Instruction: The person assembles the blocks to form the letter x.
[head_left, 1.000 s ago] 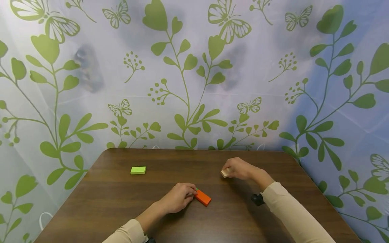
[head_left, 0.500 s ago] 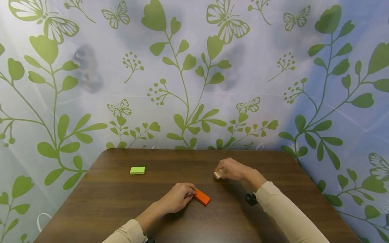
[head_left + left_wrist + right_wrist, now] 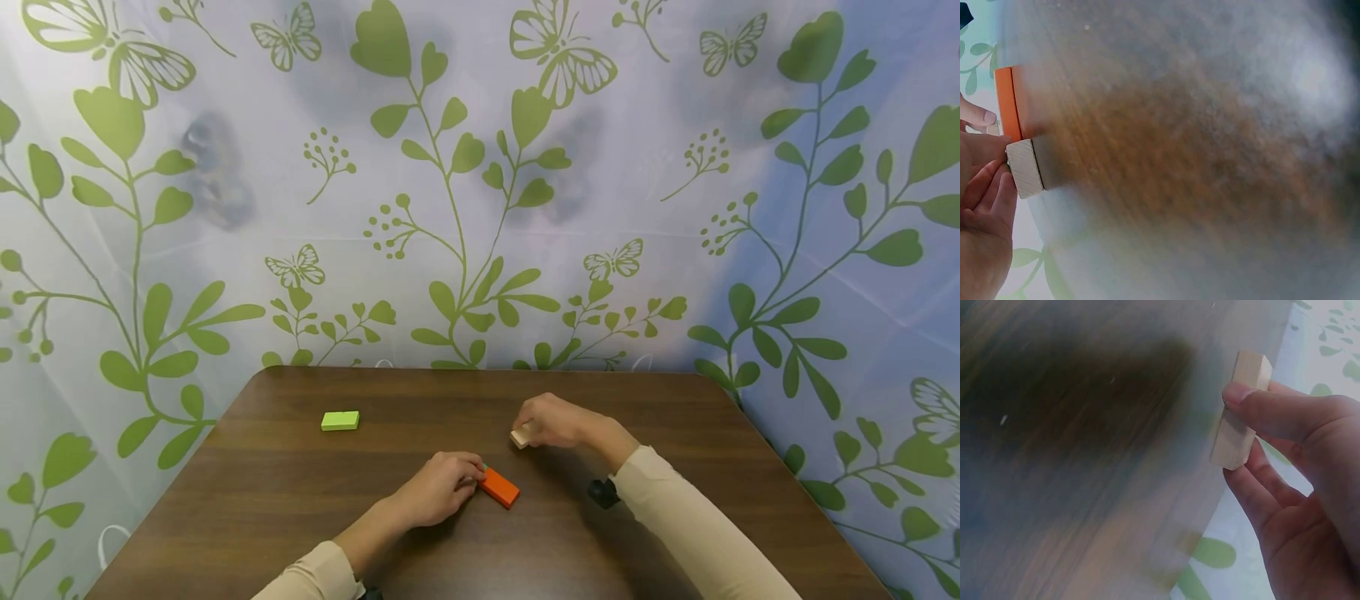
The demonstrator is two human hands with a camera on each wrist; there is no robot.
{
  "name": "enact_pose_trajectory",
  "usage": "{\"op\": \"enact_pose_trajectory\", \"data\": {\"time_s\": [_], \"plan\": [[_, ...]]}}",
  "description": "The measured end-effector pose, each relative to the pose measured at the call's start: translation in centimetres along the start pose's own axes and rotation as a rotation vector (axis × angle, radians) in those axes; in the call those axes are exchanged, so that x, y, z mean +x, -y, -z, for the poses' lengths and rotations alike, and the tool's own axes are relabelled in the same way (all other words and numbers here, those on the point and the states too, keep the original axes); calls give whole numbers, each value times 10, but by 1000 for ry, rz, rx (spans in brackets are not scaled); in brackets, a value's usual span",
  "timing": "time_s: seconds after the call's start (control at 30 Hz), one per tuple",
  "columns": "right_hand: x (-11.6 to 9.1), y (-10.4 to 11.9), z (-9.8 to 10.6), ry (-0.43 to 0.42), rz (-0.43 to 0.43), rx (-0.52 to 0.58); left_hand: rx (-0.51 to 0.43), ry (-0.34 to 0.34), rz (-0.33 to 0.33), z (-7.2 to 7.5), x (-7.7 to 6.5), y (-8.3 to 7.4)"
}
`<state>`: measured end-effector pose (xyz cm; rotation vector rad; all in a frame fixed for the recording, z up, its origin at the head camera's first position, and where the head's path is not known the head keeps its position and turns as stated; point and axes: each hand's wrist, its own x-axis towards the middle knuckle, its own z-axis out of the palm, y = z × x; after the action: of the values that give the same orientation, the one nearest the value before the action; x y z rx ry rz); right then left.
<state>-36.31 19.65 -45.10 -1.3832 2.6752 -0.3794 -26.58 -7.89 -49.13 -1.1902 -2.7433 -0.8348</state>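
Observation:
My right hand [image 3: 558,421] pinches a pale wooden block [image 3: 521,437] between thumb and fingers, at or just over the table. Bare wood shows on the block [image 3: 1233,440] in the right wrist view. Lower and to the left, my left hand [image 3: 442,490] holds another block at its fingertips; its bare wood end [image 3: 1025,167] shows in the left wrist view. From the head, that block is mostly hidden, with only a green sliver beside the fingers. An orange block [image 3: 499,487] lies flat on the table against it, right of the left fingers.
A light green block [image 3: 341,421] lies at the table's left side, apart from both hands. The dark wooden table [image 3: 300,500] ends at a leaf-patterned cloth backdrop [image 3: 480,167] behind. A dark wrist camera [image 3: 603,492] hangs under the right wrist.
My right hand has moved left with the pale wooden block, nearer to the orange block. The left hand, the orange block and the light green block stay where they were.

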Motion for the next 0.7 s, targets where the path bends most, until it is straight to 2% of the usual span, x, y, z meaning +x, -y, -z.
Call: {"op": "enact_pose_trajectory", "data": {"time_s": [0.23, 0.7], "plan": [[13, 8, -4, 36, 24, 19, 24, 4, -22, 0, 0, 0], [28, 23, -11, 68, 9, 7, 33, 11, 6, -1, 1, 0]]}}
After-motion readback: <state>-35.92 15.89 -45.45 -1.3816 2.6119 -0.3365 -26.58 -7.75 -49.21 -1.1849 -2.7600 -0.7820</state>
